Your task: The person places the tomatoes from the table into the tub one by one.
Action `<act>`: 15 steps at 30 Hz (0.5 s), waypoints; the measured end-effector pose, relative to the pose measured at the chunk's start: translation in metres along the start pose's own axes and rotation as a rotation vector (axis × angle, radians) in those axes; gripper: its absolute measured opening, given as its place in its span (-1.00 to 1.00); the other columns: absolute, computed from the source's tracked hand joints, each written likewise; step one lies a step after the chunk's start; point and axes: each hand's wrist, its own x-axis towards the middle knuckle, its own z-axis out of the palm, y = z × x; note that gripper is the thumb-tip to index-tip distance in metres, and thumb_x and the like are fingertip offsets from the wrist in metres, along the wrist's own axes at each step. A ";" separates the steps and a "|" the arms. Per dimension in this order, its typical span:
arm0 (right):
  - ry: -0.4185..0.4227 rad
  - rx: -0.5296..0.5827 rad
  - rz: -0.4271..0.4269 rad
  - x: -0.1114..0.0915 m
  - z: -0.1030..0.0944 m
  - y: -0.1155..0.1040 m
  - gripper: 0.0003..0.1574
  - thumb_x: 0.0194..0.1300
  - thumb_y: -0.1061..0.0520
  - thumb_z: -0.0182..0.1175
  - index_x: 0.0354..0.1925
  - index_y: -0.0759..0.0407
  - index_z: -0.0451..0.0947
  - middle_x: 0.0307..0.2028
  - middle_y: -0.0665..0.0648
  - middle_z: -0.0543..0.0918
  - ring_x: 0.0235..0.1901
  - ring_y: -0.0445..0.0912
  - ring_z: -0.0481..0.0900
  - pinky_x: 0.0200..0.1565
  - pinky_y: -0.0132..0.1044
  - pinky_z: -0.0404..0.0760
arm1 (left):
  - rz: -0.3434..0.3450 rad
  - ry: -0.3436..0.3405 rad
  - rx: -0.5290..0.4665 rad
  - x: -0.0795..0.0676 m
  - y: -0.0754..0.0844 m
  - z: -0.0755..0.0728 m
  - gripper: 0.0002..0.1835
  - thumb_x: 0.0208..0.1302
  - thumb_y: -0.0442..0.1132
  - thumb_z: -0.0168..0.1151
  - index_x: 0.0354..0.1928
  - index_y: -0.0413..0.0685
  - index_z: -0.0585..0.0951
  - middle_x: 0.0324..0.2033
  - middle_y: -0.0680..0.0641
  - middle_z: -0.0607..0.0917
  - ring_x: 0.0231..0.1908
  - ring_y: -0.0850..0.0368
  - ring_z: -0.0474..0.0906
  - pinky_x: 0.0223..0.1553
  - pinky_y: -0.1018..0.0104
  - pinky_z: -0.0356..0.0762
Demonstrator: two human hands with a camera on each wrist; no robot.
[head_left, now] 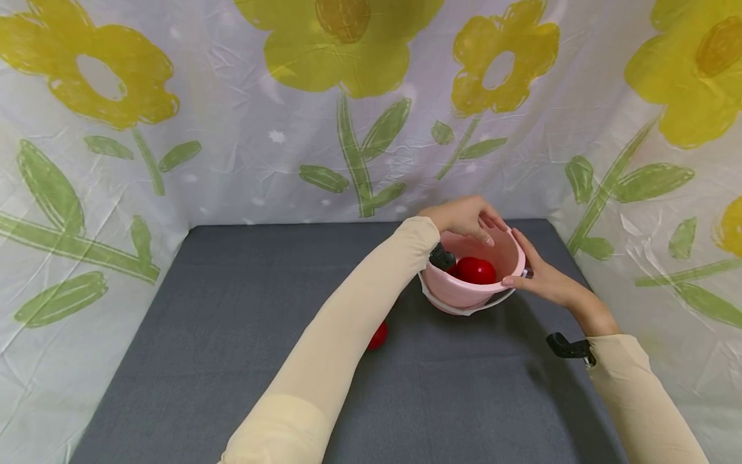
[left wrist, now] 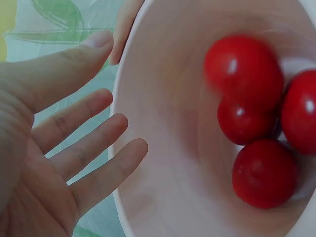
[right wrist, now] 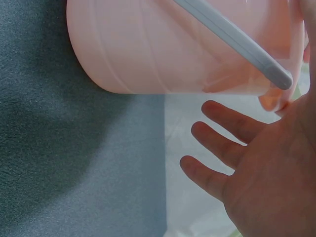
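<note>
A pink bucket (head_left: 455, 293) stands tilted toward me at the back right of the table. Several shiny red round fruits, tomatoes by their look, lie inside it; one tomato (left wrist: 244, 69) is blurred in the left wrist view. Over the bucket's far left rim hangs my left hand (head_left: 464, 218), fingers spread and holding nothing. My right hand (head_left: 545, 278) holds the rim on the right side between thumb and index finger; its other three fingers (right wrist: 212, 177) stick out straight below the bucket. Another tomato (head_left: 378, 336) sits on the table, partly hidden by my left sleeve.
A white handle (head_left: 458, 312) hangs down the bucket's front. Dark grey cloth covers the table (head_left: 232, 322). Behind and at both sides hangs a curtain (head_left: 243, 148) with yellow flowers. Small black devices sit on my wrists, including one device (head_left: 568, 348) on the right.
</note>
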 end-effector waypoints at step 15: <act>0.000 -0.027 0.027 0.000 0.000 -0.003 0.36 0.30 -0.03 0.25 0.56 -0.07 -0.60 0.54 0.35 -0.18 0.36 0.27 0.17 0.14 -0.18 0.50 | 0.033 -0.033 0.001 -0.009 -0.009 -0.012 -0.50 0.27 -0.25 0.34 0.27 -0.01 0.57 0.28 -0.12 0.57 0.27 -0.01 0.51 0.12 0.15 0.63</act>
